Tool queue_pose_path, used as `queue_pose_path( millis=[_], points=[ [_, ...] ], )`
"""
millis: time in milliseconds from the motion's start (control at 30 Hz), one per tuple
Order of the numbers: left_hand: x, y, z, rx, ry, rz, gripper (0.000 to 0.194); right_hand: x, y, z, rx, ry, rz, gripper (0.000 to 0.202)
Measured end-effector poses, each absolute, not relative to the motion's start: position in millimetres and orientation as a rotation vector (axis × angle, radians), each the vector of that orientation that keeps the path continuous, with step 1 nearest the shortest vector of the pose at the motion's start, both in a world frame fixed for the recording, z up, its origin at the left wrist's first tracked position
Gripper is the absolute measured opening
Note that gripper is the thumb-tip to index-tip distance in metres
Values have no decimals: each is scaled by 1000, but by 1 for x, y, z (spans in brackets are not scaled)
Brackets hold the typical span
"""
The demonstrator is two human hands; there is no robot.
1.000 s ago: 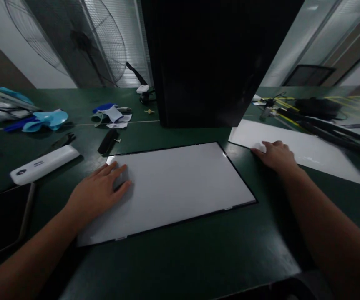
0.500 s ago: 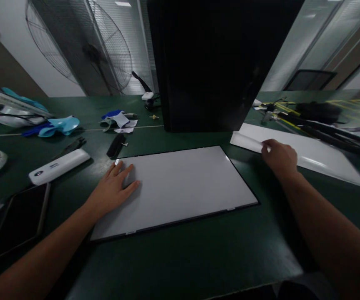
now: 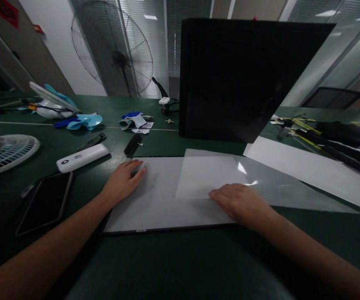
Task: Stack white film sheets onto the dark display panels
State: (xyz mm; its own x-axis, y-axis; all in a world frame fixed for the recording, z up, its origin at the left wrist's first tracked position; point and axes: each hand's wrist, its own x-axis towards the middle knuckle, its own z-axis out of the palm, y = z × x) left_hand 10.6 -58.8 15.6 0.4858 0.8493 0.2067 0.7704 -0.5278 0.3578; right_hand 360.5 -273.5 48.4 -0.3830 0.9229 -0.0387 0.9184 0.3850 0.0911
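Observation:
A white rectangular panel [image 3: 157,210] with a thin black border lies flat on the green table. My left hand [image 3: 122,182] rests on its left end, fingers stretched out and apart, gripping nothing. Across the panel's right half lies a clear plastic sheet [image 3: 205,173], reaching to the right past the panel's edge and reflecting light. My right hand [image 3: 240,203] pinches the near edge of this sheet over the panel; its fingertips are closed together. Behind the sheet, to the right, a white sheet [image 3: 305,168] lies on the table.
A black monitor-like panel [image 3: 245,83] stands at the back. On the left are a phone [image 3: 46,202], a white oblong device [image 3: 82,157], a small black object [image 3: 132,144] and a white fan grille [image 3: 11,154]. Cables [image 3: 330,146] lie at the far right.
My right hand has moved left and nearer, drawing the clear sheet off the white sheet and over the panel. My left hand stays on the panel's left end. The view has shifted.

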Motion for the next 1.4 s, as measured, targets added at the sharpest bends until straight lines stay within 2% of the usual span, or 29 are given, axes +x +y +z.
queue_pose_path(
  millis=[133, 200, 267, 333, 467, 667, 767, 900, 967, 1033, 1200, 1400],
  points=[
    [10, -57, 10, 2516, 1302, 528, 76, 305, -286, 47, 1412, 2823, -180, 50],
    [10, -56, 7, 2557, 1292, 463, 79, 298, -289, 50, 1259, 2977, -374, 59],
    [9, -53, 3, 2591, 1300, 416, 82, 305, -287, 51, 1177, 3073, -401, 61],
    [7, -49, 0, 2595, 1294, 393, 84, 321, -281, 49, 1320, 3058, -217, 55],
    [2, -42, -4, 2561, 1238, 382, 73, 370, -263, 35, 2005, 2606, 169, 49],
    [4, -43, -1, 2559, 1280, 410, 51, 429, -248, 24, 2342, 2313, 158, 51],
    [6, -46, 3, 2550, 1378, 387, 54, 466, -247, 31, 2504, 2183, 200, 48],
    [7, -47, 3, 2505, 1469, 359, 61, 535, -255, 32, 2795, 1831, 362, 53],
    [7, -46, 1, 2490, 1486, 372, 63, 564, -260, 25, 2859, 1684, 331, 64],
    [7, -46, 0, 2485, 1489, 371, 66, 581, -263, 14, 2901, 1548, 251, 64],
    [9, -46, 2, 2457, 1507, 310, 73, 584, -259, 2, 2953, 1338, 253, 52],
    [8, -42, 0, 2505, 1464, 324, 69, 566, -262, 24, 2991, 1237, 328, 49]
  ],
)
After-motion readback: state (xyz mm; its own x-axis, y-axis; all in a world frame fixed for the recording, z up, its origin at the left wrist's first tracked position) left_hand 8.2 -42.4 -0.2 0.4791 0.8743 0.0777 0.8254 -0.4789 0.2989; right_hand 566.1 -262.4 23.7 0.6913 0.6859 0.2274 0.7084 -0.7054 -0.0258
